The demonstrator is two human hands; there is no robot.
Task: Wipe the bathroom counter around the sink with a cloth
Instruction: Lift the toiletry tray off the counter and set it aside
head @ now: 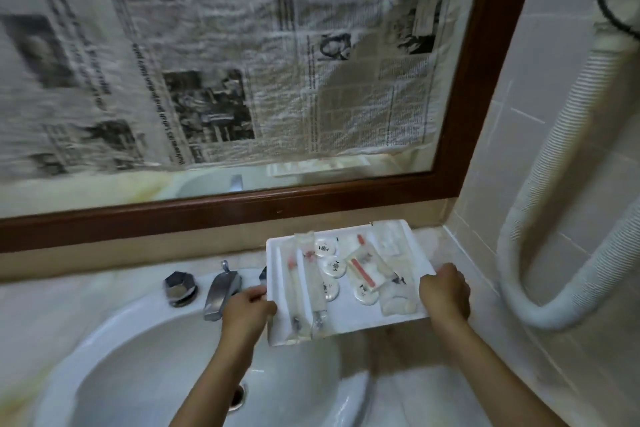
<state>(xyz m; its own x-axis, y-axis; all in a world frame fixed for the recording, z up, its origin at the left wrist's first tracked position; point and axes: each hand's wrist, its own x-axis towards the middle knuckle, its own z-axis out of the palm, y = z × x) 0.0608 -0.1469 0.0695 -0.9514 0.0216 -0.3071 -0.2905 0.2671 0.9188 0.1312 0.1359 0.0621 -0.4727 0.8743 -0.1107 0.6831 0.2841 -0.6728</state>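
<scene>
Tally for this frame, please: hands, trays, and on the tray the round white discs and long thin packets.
Hands: 2 (left hand, right hand)
White tray: 1
Round white discs: 4
Long thin packets: 2
Total: 9
The clear packets beside them overlap too much to count.

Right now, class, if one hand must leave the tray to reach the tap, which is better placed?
Probably the left. The left hand grips the tray at its edge right beside the tap; the right hand holds the opposite edge, nearer the tiled wall.
</scene>
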